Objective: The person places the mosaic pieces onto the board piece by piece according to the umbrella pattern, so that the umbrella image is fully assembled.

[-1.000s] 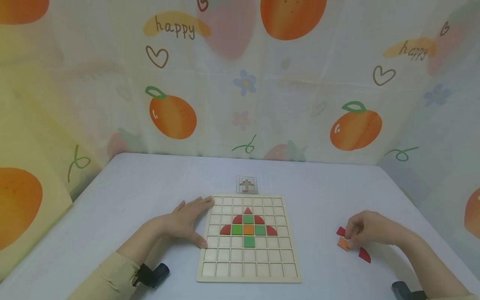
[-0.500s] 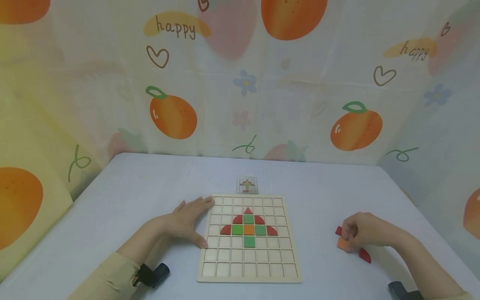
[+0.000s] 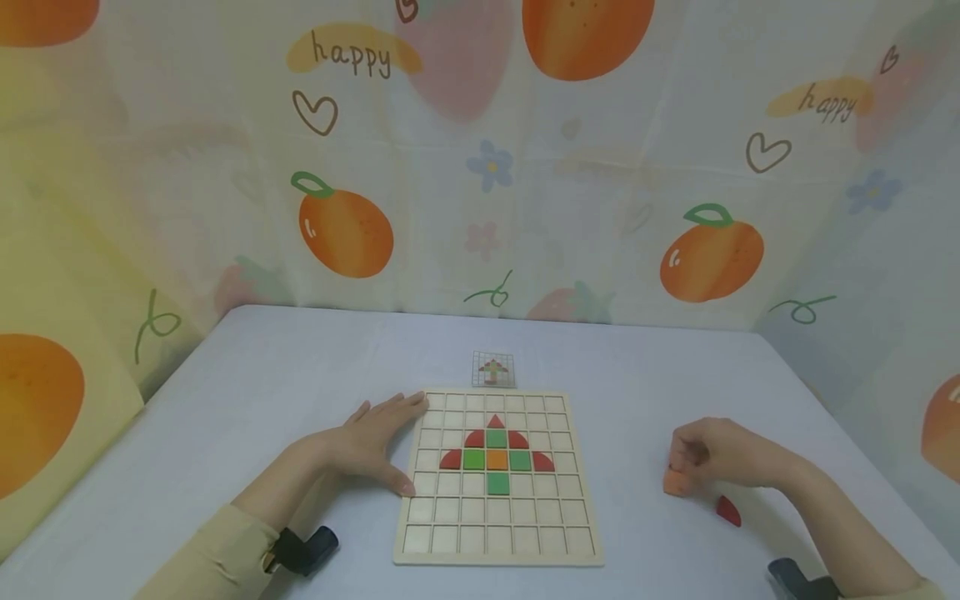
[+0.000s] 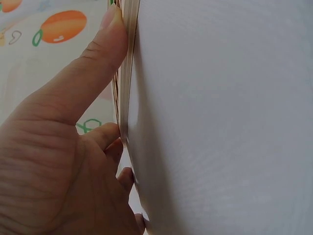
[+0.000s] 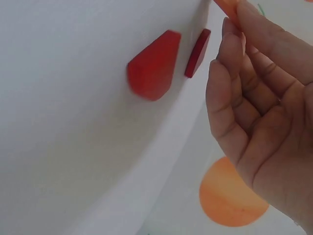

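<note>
A cream grid board (image 3: pixel 460 540) lies flat on the white table. Red, green and orange tiles form an arrow-like pattern on it, with an orange square (image 3: pixel 497 459) in the middle. My left hand (image 3: pixel 371 446) lies spread along the board's left side, thumb and fingertips at the edge. Off to the right, my right hand (image 3: pixel 723 454) pinches an orange tile (image 5: pixel 228 11) between thumb and fingers, at the table's surface or close over it. Beside that hand lies a red quarter-circle tile (image 3: pixel 727 511). A second red tile (image 5: pixel 198 54) shows in the right wrist view; the hand hides it in the head view.
Behind the board's far edge lies a small card (image 3: pixel 492 369) printed with a similar pattern on a grid. A fruit-printed cloth (image 3: pixel 480 192) hangs behind the table. Dark wrist devices (image 3: pixel 303 550) are worn on both arms.
My right hand has shifted a little left and now holds the orange tile, which lay on the table before. The red tile by its fingers has become hidden. My left hand has stayed put.
</note>
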`<state>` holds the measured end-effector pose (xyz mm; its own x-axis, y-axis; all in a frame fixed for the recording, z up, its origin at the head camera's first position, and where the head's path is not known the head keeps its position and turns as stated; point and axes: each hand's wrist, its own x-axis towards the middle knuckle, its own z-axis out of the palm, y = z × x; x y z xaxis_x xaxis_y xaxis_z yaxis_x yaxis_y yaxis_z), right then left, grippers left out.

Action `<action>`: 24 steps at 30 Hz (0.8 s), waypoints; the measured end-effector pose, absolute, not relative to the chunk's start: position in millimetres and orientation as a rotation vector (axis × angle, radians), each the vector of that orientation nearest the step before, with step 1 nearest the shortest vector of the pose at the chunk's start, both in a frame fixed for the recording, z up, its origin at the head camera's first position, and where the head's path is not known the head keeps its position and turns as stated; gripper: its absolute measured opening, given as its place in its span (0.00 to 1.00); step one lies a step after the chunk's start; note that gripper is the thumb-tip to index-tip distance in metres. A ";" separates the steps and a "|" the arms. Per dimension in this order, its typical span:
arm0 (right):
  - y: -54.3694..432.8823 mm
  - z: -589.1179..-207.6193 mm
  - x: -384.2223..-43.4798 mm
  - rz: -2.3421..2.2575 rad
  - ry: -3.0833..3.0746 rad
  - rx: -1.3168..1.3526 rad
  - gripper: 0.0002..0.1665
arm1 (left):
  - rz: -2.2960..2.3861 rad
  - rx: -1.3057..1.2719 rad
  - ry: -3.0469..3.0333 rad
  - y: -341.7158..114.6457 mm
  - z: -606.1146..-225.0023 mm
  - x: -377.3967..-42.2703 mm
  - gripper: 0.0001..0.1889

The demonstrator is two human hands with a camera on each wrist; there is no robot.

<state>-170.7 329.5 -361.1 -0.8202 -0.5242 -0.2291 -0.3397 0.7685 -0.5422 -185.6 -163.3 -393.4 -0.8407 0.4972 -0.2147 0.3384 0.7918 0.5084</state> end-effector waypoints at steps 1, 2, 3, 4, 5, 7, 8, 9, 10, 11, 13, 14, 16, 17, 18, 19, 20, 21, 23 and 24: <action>327.4 -360.4 -171.3 -0.697 2.592 -0.664 0.08 | 0.658 0.636 2.643 -163.2 -393.4 -185.4 0.63; 324.9 -359.5 -171.8 -0.704 2.589 -0.664 0.08 | 0.658 0.638 2.643 -163.2 -393.3 -185.3 0.63; 322.3 -358.7 -172.1 -0.710 2.587 -0.662 0.07 | 0.660 0.641 2.642 -163.3 -393.5 -185.5 0.63; 319.6 -358.1 -172.4 -0.719 2.583 -0.660 0.06 | 0.659 0.641 2.643 -163.4 -393.7 -185.6 0.63; 316.8 -357.6 -172.6 -0.727 2.583 -0.659 0.06 | 0.659 0.639 2.644 -163.5 -393.9 -185.7 0.63; 310.6 -356.7 -172.9 -0.747 2.582 -0.655 0.04 | 0.655 0.632 2.647 -163.7 -394.7 -186.1 0.63; 307.7 -356.3 -172.9 -0.752 2.586 -0.662 0.04 | 0.653 0.630 2.648 -163.8 -395.3 -186.5 0.63; 304.6 -355.9 -172.9 -0.756 2.588 -0.668 0.04 | 0.651 0.627 2.650 -163.8 -395.6 -186.8 0.63; 301.5 -355.5 -172.8 -0.758 2.591 -0.678 0.03 | 0.649 0.622 2.652 -163.5 -395.6 -186.9 0.63; 298.3 -355.0 -172.7 -0.759 2.592 -0.682 0.03 | 0.647 0.619 2.654 -163.2 -395.8 -186.9 0.63; 291.7 -354.0 -172.8 -0.757 2.593 -0.690 0.04 | 0.651 0.624 2.652 -162.9 -395.3 -186.8 0.63; 288.2 -353.5 -172.8 -0.752 2.596 -0.693 0.04 | 0.652 0.627 2.652 -162.8 -394.9 -186.6 0.63; 281.2 -352.8 -172.7 -0.748 2.600 -0.698 0.04 | 0.654 0.630 2.651 -162.4 -393.7 -185.9 0.63; 277.6 -352.5 -172.8 -0.747 2.602 -0.702 0.04 | 0.653 0.633 2.651 -162.3 -393.3 -185.5 0.63; 274.0 -352.4 -172.9 -0.746 2.603 -0.706 0.04 | 0.652 0.635 2.650 -162.3 -393.0 -185.3 0.63; 270.2 -352.3 -172.9 -0.747 2.602 -0.712 0.04 | 0.652 0.633 2.649 -162.1 -392.7 -185.1 0.63; 266.5 -352.3 -172.8 -0.751 2.600 -0.721 0.04 | 0.650 0.632 2.650 -162.0 -392.5 -184.9 0.63; 262.7 -352.4 -172.7 -0.752 2.597 -0.727 0.04 | 0.649 0.630 2.650 -161.9 -392.2 -184.8 0.63; 255.0 -352.7 -172.6 -0.753 2.594 -0.742 0.04 | 0.645 0.630 2.652 -161.9 -392.5 -185.1 0.63; 251.3 -352.8 -172.4 -0.755 2.592 -0.745 0.04 | 0.647 0.630 2.651 -161.9 -392.8 -185.5 0.63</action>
<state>-172.4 251.3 -352.8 -0.8049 -0.5685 -0.1701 -0.3884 0.7215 -0.5733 -185.5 -161.9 -392.8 -0.8441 0.4908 -0.2159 0.3363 0.7982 0.4998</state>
